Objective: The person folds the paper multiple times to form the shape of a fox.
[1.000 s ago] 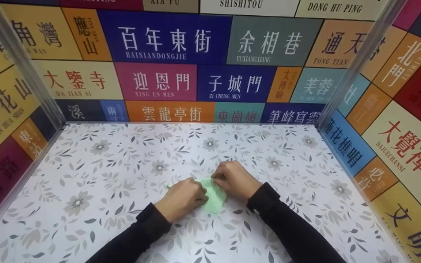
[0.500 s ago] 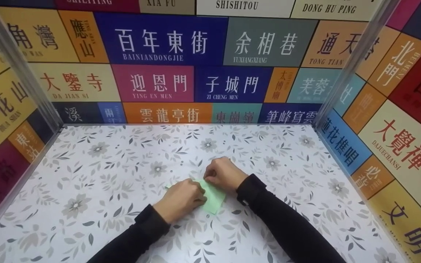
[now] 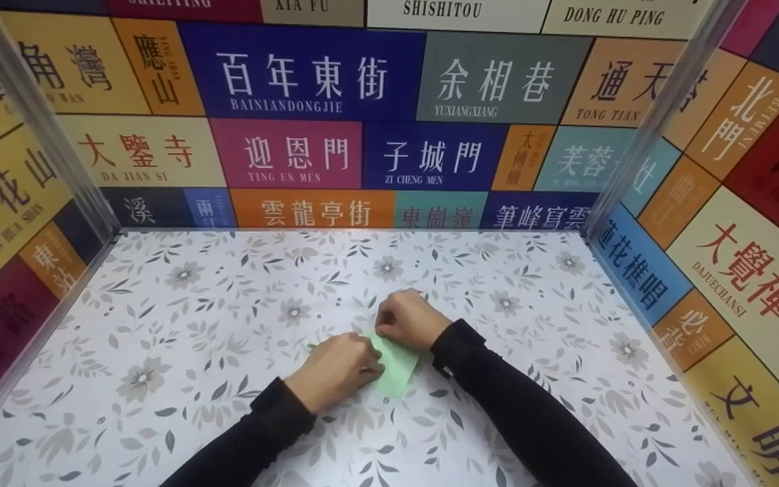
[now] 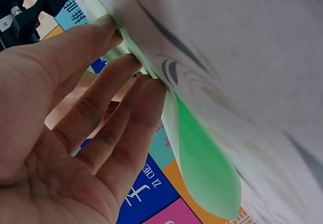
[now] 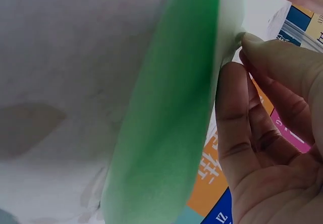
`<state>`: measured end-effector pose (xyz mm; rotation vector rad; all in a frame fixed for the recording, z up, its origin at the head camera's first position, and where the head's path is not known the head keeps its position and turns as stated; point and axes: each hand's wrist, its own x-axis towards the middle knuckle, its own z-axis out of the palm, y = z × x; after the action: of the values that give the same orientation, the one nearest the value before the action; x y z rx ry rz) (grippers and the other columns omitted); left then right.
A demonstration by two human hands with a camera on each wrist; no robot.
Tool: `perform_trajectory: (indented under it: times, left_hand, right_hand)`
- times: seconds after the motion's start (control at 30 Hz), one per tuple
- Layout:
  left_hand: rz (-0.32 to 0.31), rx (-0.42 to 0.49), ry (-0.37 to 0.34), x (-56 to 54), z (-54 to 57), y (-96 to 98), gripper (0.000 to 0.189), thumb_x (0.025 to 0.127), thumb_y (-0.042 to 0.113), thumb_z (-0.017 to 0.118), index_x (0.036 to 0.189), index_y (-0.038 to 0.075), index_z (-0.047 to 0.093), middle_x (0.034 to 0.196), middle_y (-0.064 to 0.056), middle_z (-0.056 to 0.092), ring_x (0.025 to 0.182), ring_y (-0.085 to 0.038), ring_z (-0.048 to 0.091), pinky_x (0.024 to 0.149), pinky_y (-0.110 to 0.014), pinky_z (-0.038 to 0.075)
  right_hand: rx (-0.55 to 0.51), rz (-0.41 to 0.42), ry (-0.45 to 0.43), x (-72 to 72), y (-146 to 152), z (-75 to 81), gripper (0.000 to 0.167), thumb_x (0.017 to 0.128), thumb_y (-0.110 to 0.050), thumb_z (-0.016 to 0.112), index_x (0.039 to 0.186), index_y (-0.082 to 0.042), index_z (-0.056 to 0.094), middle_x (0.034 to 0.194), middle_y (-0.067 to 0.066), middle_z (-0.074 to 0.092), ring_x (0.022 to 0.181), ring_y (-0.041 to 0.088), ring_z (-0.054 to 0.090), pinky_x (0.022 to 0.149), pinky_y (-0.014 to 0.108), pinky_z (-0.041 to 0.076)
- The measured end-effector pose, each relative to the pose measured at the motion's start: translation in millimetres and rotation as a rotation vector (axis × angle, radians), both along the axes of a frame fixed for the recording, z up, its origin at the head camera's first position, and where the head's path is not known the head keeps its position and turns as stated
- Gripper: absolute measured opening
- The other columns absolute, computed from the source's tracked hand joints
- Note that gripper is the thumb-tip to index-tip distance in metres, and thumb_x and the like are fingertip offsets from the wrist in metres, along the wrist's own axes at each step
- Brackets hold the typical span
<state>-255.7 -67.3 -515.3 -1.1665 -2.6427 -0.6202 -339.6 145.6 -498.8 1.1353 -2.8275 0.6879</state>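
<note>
A sheet of light green paper point(image 3: 399, 368) lies on the table, folded over, with its loose part curving up in both wrist views. My left hand point(image 3: 339, 368) covers its left side; in the left wrist view the fairly straight fingers point(image 4: 146, 95) and the thumb press on the paper point(image 4: 209, 168). At the paper's far edge, my right hand point(image 3: 413, 321) has thumb and forefinger close together on it. The right wrist view shows these fingertips point(image 5: 234, 75) pinching at the edge of the green paper point(image 5: 166, 128). Part of the sheet is hidden under the left hand.
The table point(image 3: 227, 297) wears a white cloth with grey flowers and leaves. Panels of coloured signs point(image 3: 308, 74) stand at the back and both sides, with clear corner strips point(image 3: 653, 115) where they meet.
My right hand has shifted left along the paper's far edge, closer to the left hand, mostly in the first half second. The left hand stays put on the paper.
</note>
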Motion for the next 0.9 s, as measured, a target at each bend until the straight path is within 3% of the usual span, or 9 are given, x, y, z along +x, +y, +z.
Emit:
perform_trajectory:
  times: [0.33, 0.63, 0.8, 0.9]
  left_hand:
    - [-0.022, 0.031, 0.012, -2.1, -1.0, 0.7, 0.009, 0.094, 0.007, 0.092, 0.091, 0.015, 0.091, 0.098, -0.006, 0.089, 0.088, -0.024, 0.085, 0.084, -0.038, 0.071]
    - [0.009, 0.044, 0.01, 0.1, -1.0, -0.8, 0.004, 0.095, 0.011, 0.093, 0.095, 0.014, 0.092, 0.095, -0.005, 0.088, 0.087, -0.025, 0.084, 0.083, -0.039, 0.071]
    - [-0.009, 0.048, 0.018, -1.1, 1.0, -0.7, 0.021, 0.092, 0.006, 0.092, 0.076, 0.015, 0.082, 0.074, 0.0, 0.075, 0.068, -0.014, 0.064, 0.066, -0.032, 0.059]
    - [-0.014, 0.04, 0.021, -2.3, 1.0, -0.8, 0.029, 0.09, 0.005, 0.091, 0.07, 0.016, 0.074, 0.07, 0.001, 0.069, 0.066, -0.01, 0.055, 0.062, -0.029, 0.052]
  right_hand:
    - [-0.03, -0.039, -0.052, -5.0, 0.8, -1.0, 0.005, 0.092, -0.003, 0.09, 0.09, -0.006, 0.087, 0.085, 0.007, 0.086, 0.077, 0.017, 0.072, 0.077, 0.032, 0.06]
    - [-0.032, -0.081, -0.081, -7.8, 2.2, -1.1, 0.007, 0.093, 0.0, 0.089, 0.088, -0.005, 0.086, 0.083, 0.007, 0.085, 0.073, 0.01, 0.066, 0.076, 0.029, 0.058]
    - [-0.033, -0.077, -0.093, -7.5, 2.8, -0.3, 0.007, 0.093, 0.001, 0.088, 0.089, -0.004, 0.085, 0.083, 0.009, 0.084, 0.072, 0.008, 0.064, 0.073, 0.027, 0.057]
    - [-0.03, -0.089, -0.094, -7.5, 4.6, -0.3, 0.007, 0.094, 0.0, 0.089, 0.09, -0.004, 0.085, 0.085, 0.009, 0.084, 0.073, 0.01, 0.066, 0.074, 0.029, 0.058]
